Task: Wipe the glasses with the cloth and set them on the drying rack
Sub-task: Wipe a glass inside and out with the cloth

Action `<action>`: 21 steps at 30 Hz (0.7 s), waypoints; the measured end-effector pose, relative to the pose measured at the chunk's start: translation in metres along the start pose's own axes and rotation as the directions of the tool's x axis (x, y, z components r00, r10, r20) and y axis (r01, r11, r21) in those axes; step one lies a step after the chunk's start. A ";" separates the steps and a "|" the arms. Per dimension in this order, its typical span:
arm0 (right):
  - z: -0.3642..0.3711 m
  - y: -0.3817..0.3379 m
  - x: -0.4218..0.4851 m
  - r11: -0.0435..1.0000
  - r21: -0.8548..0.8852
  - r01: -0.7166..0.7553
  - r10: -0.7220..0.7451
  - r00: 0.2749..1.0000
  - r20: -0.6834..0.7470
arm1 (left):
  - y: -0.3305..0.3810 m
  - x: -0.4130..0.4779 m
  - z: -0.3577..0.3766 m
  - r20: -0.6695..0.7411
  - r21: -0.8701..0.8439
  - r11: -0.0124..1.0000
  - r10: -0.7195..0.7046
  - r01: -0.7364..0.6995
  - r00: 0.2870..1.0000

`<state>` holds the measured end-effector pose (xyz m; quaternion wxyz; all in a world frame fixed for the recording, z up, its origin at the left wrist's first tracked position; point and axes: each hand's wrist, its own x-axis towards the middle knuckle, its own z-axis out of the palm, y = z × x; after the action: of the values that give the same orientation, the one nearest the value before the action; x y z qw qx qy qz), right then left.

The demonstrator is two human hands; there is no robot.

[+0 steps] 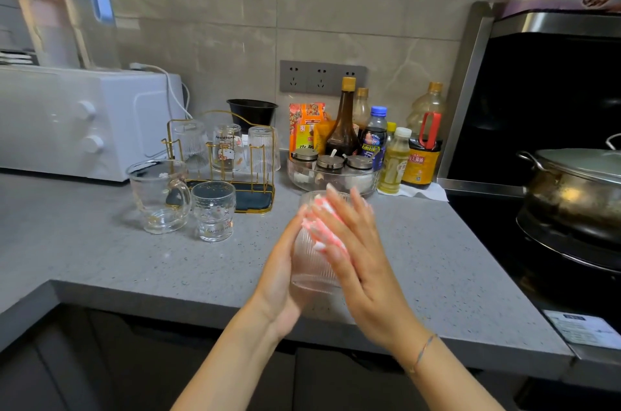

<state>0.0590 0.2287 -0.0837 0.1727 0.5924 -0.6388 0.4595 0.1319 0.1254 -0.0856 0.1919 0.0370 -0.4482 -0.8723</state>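
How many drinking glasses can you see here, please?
6. On the gold wire rack: left ribbed glass, printed glass, right ribbed glass. On the grey counter: handled glass mug, small embossed glass. Between left hand and right hand: ribbed tumbler.

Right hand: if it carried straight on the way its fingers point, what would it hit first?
Probably the clear glass bowl holding lidded seasoning jars, just beyond the right hand; depth is unclear, so it might pass above the rim.
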 end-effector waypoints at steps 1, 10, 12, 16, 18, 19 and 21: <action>0.004 -0.002 -0.005 1.000 0.006 0.029 -0.030 0.999 0.017 | 0.000 0.002 -0.001 -0.005 -0.008 1.000 -0.004 0.004 1.000; 0.008 -0.008 -0.015 0.988 -0.061 0.143 -0.139 0.988 0.065 | 0.008 0.006 -0.005 0.014 -0.062 0.994 -0.084 0.085 0.996; 0.005 -0.008 -0.008 0.983 -0.091 0.159 -0.154 0.986 0.057 | 0.008 0.006 -0.005 0.046 -0.068 0.995 -0.066 0.069 0.997; -0.008 -0.004 0.013 0.991 -0.102 0.092 -0.092 0.996 0.000 | 0.007 0.005 -0.001 0.090 -0.078 0.997 -0.021 0.028 0.996; -0.014 -0.001 0.022 0.998 -0.050 0.040 -0.040 0.999 -0.012 | 0.004 0.006 -0.003 0.049 -0.066 0.996 -0.064 0.067 0.997; -0.015 0.000 0.025 0.999 -0.035 0.023 -0.024 1.000 -0.009 | 0.003 0.006 -0.003 0.033 -0.075 0.994 -0.083 0.085 0.996; -0.013 0.001 0.025 0.998 -0.060 0.032 -0.031 0.999 0.013 | 0.001 0.006 -0.006 0.020 -0.100 0.990 -0.099 0.101 0.995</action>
<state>0.0479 0.2241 -0.0582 0.1937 0.5996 -0.6440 0.4338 0.1278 0.1184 -0.0877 0.1463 0.0432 -0.4027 -0.9025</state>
